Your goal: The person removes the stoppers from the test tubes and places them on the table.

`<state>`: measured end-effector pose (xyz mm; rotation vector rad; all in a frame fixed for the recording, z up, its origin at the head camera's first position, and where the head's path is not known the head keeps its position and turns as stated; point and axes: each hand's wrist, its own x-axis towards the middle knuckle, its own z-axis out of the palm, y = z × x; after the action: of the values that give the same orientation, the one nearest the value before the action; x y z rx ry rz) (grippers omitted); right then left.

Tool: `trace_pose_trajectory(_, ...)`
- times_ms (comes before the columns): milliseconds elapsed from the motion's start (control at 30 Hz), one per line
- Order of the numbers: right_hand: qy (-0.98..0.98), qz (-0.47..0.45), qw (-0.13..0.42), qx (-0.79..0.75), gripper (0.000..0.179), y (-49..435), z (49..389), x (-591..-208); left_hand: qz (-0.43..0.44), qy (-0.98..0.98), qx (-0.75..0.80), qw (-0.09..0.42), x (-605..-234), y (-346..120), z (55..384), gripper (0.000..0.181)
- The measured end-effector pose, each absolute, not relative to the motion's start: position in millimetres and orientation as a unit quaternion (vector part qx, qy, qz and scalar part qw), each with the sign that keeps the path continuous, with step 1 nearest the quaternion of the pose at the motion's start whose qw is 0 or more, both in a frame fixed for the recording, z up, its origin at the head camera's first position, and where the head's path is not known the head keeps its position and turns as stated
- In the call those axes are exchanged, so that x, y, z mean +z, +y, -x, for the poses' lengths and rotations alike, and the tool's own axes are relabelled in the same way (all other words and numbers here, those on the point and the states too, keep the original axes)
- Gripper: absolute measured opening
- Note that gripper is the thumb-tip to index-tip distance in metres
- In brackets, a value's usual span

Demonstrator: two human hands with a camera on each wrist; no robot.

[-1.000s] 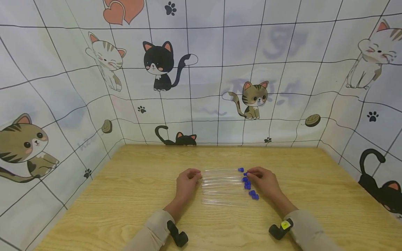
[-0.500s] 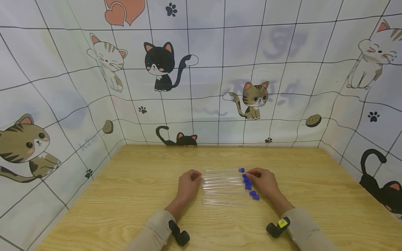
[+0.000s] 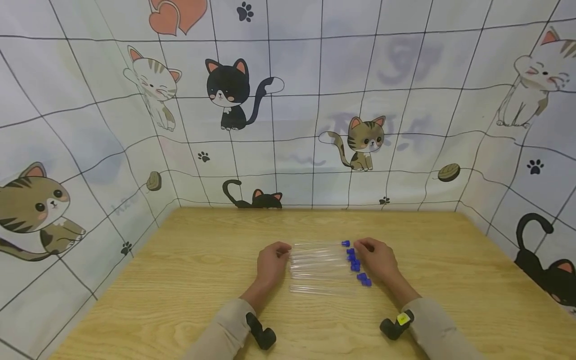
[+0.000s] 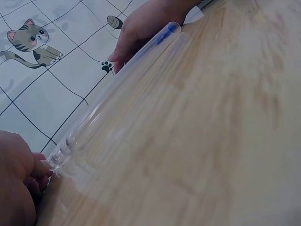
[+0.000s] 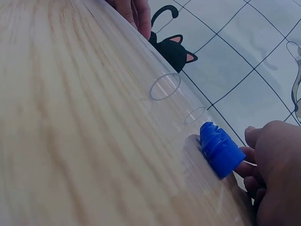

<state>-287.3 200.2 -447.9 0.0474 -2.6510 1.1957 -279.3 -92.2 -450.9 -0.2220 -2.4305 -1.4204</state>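
Several clear plastic test tubes (image 3: 315, 260) lie side by side on the wooden table, with their closed ends to the left. My left hand (image 3: 273, 260) pinches the closed end of a tube near the far side of the row; in the left wrist view the fingertips (image 4: 44, 165) are right at that end. Blue stoppers (image 3: 355, 267) lie along the tubes' right ends. My right hand (image 3: 377, 257) is just right of them, fingers loosely bent and holding nothing. In the right wrist view a ridged blue stopper (image 5: 221, 150) lies by its fingertips, near the tubes' open rims.
The pale wooden table (image 3: 202, 300) reaches back to a cloth wall (image 3: 297, 120) printed with cats and grid lines. The same cloth stands at both sides. A black wrist mount (image 3: 262, 332) sits on each sleeve.
My right fingers have let go of a blue stopper and drawn slightly right of it. The stopper stays at the tube ends. My left hand has shifted a little to the right.
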Motion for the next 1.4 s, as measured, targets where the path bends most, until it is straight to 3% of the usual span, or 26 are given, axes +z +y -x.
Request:
trace_pose_trajectory(533, -0.916, -0.009, 0.103, 0.388, 0.052, 195.5, 290.2, -444.1, 0.021, -0.864, -0.476, 0.16, -448.3, -87.7, 285.5, 0.016)
trace_pose_trajectory(1033, -0.917, -0.038, 0.106, 0.383, 0.05, 193.3, 285.3, -443.8, 0.043, -0.885, -0.444, 0.13, -449.7, -86.5, 282.7, 0.023)
trace_pose_trajectory(1400, -0.917, -0.062, 0.125, 0.375, 0.042, 193.6, 286.2, -445.8, 0.057, -0.89, -0.428, 0.144, -450.7, -86.3, 283.4, 0.023)
